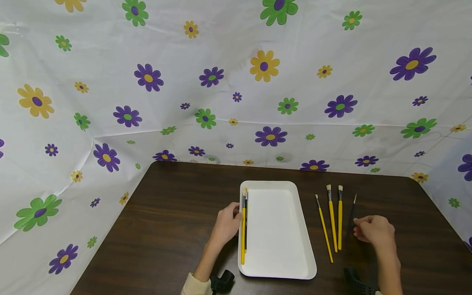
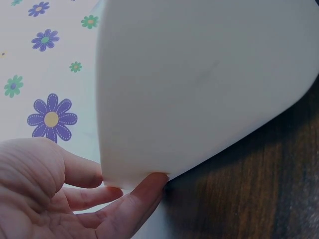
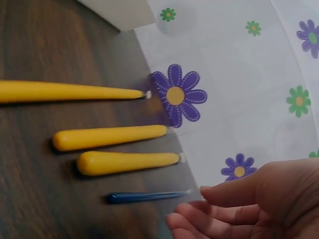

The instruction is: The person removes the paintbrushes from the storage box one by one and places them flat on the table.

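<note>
A white tray (image 1: 276,229) lies on the table. My left hand (image 1: 226,221) pinches its left rim between thumb and fingers; the left wrist view shows this hand (image 2: 89,199) against the tray's pale side (image 2: 199,89). Along that inner edge lie a yellow paintbrush (image 1: 243,237) and a dark blue one (image 1: 246,223). To the tray's right, three yellow-handled paintbrushes (image 1: 340,221) and a thin dark paintbrush (image 1: 352,211) lie side by side. My right hand (image 1: 374,231) hovers just right of the dark brush. In the right wrist view, its thumb and fingers are parted beside the dark brush (image 3: 144,196), holding nothing.
The dark wooden table (image 1: 177,205) ends at a white flowered cloth (image 1: 228,82) hanging behind and at the sides. Black wrist mounts (image 1: 222,282) sit on both wrists. A corner of the tray (image 3: 119,12) shows at the top of the right wrist view.
</note>
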`<state>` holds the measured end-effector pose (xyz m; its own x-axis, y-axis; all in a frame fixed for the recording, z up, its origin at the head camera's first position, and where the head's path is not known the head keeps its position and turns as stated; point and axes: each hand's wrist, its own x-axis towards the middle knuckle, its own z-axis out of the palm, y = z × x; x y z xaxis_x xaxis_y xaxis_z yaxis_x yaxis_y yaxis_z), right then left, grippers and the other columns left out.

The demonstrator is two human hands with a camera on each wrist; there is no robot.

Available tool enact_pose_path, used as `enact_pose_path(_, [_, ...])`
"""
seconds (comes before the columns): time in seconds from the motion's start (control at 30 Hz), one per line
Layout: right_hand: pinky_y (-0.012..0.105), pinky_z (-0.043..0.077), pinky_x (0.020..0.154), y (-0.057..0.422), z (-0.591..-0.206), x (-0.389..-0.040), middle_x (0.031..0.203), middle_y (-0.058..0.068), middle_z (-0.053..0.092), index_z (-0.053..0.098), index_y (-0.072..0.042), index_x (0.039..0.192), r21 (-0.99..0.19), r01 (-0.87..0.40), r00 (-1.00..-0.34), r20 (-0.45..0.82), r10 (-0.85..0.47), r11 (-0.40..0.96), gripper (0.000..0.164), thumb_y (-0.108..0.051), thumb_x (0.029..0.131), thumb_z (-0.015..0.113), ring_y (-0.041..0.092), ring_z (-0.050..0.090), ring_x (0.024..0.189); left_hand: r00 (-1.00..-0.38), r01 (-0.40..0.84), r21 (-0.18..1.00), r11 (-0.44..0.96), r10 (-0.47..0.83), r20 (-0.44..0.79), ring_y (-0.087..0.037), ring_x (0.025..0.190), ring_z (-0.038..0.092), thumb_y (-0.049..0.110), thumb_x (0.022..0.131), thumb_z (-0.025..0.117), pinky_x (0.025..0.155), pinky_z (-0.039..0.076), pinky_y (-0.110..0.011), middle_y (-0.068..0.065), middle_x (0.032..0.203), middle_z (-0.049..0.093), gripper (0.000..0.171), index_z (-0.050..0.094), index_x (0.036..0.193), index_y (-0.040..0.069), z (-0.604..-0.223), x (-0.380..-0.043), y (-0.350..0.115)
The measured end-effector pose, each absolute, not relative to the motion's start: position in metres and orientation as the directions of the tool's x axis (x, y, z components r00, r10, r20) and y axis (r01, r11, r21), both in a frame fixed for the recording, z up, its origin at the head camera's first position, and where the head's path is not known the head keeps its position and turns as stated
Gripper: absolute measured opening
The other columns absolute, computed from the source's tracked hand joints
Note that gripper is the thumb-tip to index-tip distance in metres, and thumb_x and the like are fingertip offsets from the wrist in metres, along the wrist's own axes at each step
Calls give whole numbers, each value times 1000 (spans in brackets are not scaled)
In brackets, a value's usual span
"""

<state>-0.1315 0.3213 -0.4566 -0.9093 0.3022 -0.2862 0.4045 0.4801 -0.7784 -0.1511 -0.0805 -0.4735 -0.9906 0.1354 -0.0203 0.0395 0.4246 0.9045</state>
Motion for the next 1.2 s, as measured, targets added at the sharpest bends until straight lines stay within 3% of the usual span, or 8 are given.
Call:
enact_pose_path(0.2, [26,56,54,314,-445,-127,68,5,70,64,22,112,-736,347,-916,-133,378,582,44,-20,109,51,15,69,59,-991,39,904,426,134,-21,-21,73,67,4,104,56,55,59,-33,-21,109,66,34,57,135,-9,-473,-150,-80])
enact_pose_path(0.33, [22,56,55,303,-434,-126,73,6,71,63,20,118,-754,317,-918,-91,386,576,47,-24,110,49,12,69,61,-991,41,902,429,135,-19,-21,73,66,4,104,57,54,58,-33,-22,109,66,34,57,135,-10,-473,-150,-81])
enact_pose_path(0.77, [17,56,62,240,-404,-127,82,9,71,65,15,119,-854,180,-950,-23,311,488,39,-21,109,55,7,67,65,-990,35,913,407,138,-24,-21,73,68,5,105,55,53,58,-31,-22,111,67,34,58,136,-8,-473,-151,-81])
enact_pose_path(0.93, [17,57,67,214,-399,-125,92,17,72,64,14,122,-895,102,-967,13,253,435,32,-14,107,58,7,69,71,-990,40,911,411,139,-20,-21,72,67,5,104,55,53,58,-32,-22,110,66,34,57,136,-9,-472,-151,-81])
enact_pose_path(1.2, [18,58,72,177,-405,-128,112,30,69,63,14,126,-937,61,-984,2,178,345,29,-4,103,61,19,74,85,-990,44,906,421,138,-16,-21,71,66,3,104,56,54,58,-32,-21,108,65,33,57,135,-10,-474,-152,-80])
